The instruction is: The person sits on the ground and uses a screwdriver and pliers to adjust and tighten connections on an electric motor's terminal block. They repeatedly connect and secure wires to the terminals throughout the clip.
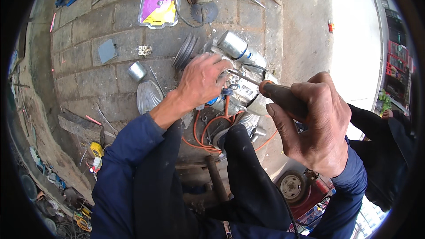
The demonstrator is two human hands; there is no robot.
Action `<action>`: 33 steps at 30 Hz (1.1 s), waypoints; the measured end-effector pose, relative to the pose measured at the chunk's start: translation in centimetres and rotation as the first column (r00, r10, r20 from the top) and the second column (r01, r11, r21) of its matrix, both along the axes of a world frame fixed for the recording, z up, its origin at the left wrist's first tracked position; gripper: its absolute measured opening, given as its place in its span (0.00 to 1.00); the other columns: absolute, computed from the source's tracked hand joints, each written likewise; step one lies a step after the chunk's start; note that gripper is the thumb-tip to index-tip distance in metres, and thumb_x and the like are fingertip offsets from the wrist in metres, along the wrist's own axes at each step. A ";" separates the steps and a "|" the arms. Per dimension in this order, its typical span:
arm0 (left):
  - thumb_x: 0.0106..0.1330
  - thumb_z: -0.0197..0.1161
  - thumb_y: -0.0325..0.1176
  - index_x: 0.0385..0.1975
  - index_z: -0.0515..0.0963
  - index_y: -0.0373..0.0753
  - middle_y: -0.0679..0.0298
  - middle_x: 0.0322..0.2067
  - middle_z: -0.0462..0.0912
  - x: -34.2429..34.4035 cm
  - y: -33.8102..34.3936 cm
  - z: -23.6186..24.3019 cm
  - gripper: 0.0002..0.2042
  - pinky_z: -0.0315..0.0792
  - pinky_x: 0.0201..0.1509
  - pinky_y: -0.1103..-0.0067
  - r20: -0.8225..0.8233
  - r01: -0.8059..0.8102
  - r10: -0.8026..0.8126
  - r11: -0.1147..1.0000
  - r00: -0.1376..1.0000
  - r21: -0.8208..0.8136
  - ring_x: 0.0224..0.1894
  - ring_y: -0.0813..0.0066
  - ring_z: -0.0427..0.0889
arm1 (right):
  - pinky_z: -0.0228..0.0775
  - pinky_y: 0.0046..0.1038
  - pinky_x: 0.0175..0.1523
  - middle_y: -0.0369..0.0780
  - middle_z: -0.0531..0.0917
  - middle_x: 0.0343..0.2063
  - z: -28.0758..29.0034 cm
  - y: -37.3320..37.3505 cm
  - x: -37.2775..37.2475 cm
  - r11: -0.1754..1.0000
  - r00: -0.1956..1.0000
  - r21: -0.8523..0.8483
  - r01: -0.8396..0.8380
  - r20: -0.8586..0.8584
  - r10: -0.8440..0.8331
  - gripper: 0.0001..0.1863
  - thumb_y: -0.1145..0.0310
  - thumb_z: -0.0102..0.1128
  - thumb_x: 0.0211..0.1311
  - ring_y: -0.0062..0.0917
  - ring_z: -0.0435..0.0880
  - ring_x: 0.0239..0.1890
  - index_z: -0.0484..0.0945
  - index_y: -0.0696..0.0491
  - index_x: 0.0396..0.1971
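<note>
A silver electric motor (246, 89) lies on the paving between my knees, with a grooved pulley (184, 54) at its left end. On its far side is a metal cylinder (232, 44) with a blue band. My right hand (323, 126) is closed around the dark handle of a screwdriver (283, 97), whose shaft points left toward the motor. My left hand (200, 82) reaches over the motor, fingers curled beside the screwdriver's tip. What those fingers pinch, and the exact spot the tip meets, are hidden. An orange cable (204, 129) loops on the near side.
A packaged purple-and-yellow disc (159, 5) lies far left, near an angle grinder (203, 0). Left of the motor are a grey square plate (107, 51), a terminal block (144, 50) and a metal cup (137, 71). Another person's dark sleeve (376, 150) shows at right, near a red wheeled vehicle (301, 194).
</note>
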State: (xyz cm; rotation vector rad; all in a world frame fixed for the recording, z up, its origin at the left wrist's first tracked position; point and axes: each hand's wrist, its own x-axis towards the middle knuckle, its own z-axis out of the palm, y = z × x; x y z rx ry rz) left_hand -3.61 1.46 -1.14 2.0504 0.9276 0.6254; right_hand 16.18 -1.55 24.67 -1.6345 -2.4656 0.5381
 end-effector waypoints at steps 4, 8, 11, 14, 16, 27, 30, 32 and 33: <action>0.66 0.76 0.32 0.51 0.86 0.41 0.54 0.43 0.85 -0.1 -0.2 0.1 0.15 0.79 0.55 0.57 0.015 0.006 -0.005 0.999 1.000 -0.036 0.49 0.44 0.84 | 0.81 0.33 0.38 0.47 0.83 0.43 0.2 0.9 -0.9 0.997 0.991 -0.078 -0.015 -0.134 0.005 0.26 0.83 0.82 0.55 0.36 0.88 0.38 0.76 0.57 0.50; 0.67 0.75 0.32 0.51 0.85 0.41 0.54 0.44 0.85 0.4 0.1 0.3 0.15 0.79 0.56 0.57 0.033 -0.004 0.004 1.000 0.999 -0.018 0.50 0.44 0.84 | 0.81 0.35 0.37 0.46 0.82 0.41 -0.7 -0.1 -1.1 0.993 0.976 -0.038 0.111 -0.186 -0.116 0.25 0.87 0.79 0.52 0.39 0.87 0.38 0.78 0.57 0.48; 0.67 0.75 0.33 0.51 0.85 0.40 0.53 0.44 0.85 0.2 0.1 -0.1 0.14 0.78 0.57 0.57 0.027 -0.001 0.001 1.000 1.000 -0.006 0.50 0.45 0.84 | 0.81 0.36 0.39 0.45 0.82 0.41 -0.8 -0.4 -1.8 0.981 0.957 -0.035 0.190 -0.217 -0.193 0.23 0.87 0.77 0.53 0.40 0.87 0.40 0.79 0.57 0.47; 0.68 0.74 0.33 0.51 0.85 0.40 0.54 0.45 0.85 -0.3 -0.2 -0.3 0.14 0.78 0.57 0.57 0.007 -0.016 0.016 1.000 1.000 -0.020 0.50 0.45 0.84 | 0.84 0.32 0.48 0.45 0.83 0.46 -1.0 0.0 -0.5 0.943 0.890 -0.193 0.271 -0.323 -0.322 0.19 0.86 0.77 0.59 0.38 0.89 0.46 0.79 0.59 0.47; 0.68 0.75 0.32 0.51 0.86 0.41 0.54 0.45 0.86 0.0 -0.3 0.0 0.13 0.78 0.57 0.57 0.021 -0.025 0.027 0.998 0.999 -0.049 0.50 0.44 0.84 | 0.84 0.30 0.53 0.46 0.84 0.50 -0.1 -1.7 1.6 0.942 0.890 -0.099 0.319 -0.310 -0.334 0.21 0.81 0.79 0.63 0.32 0.89 0.50 0.76 0.59 0.51; 0.70 0.72 0.27 0.55 0.88 0.41 0.55 0.47 0.89 -0.3 0.2 1.1 0.15 0.79 0.55 0.60 0.000 0.021 -0.021 0.998 1.000 -0.055 0.49 0.47 0.85 | 0.69 0.25 0.34 0.42 0.89 0.42 -14.4 -35.6 12.9 0.051 -0.657 -0.845 0.533 -0.450 -0.605 0.11 0.64 0.70 0.77 0.19 0.72 0.24 0.80 0.53 0.47; 0.71 0.70 0.25 0.58 0.87 0.38 0.53 0.49 0.89 -0.3 0.4 1.8 0.16 0.79 0.58 0.64 -0.014 0.046 -0.048 0.991 0.999 -0.129 0.51 0.49 0.86 | 0.66 0.25 0.34 0.47 0.91 0.44 -21.5 -47.3 10.3 -0.031 -0.954 -0.987 0.159 -0.145 -0.262 0.11 0.62 0.64 0.82 0.22 0.70 0.24 0.83 0.55 0.47; 0.72 0.69 0.25 0.58 0.87 0.39 0.52 0.49 0.89 -0.7 0.4 2.1 0.16 0.80 0.57 0.64 0.010 0.035 -0.034 0.991 0.999 -0.127 0.50 0.47 0.87 | 0.68 0.26 0.33 0.48 0.91 0.45 -25.1 -51.5 6.9 -0.146 -0.999 -0.989 -0.007 0.012 -0.033 0.11 0.62 0.61 0.82 0.24 0.75 0.26 0.84 0.55 0.44; 0.73 0.69 0.25 0.58 0.86 0.39 0.52 0.50 0.89 -0.6 0.5 2.3 0.16 0.80 0.56 0.64 0.030 0.034 -0.030 0.991 0.999 -0.128 0.50 0.47 0.87 | 0.68 0.26 0.33 0.48 0.91 0.45 -26.9 -55.6 5.8 -0.096 -0.995 -0.991 -0.095 0.098 -0.032 0.13 0.60 0.62 0.82 0.25 0.77 0.28 0.84 0.55 0.45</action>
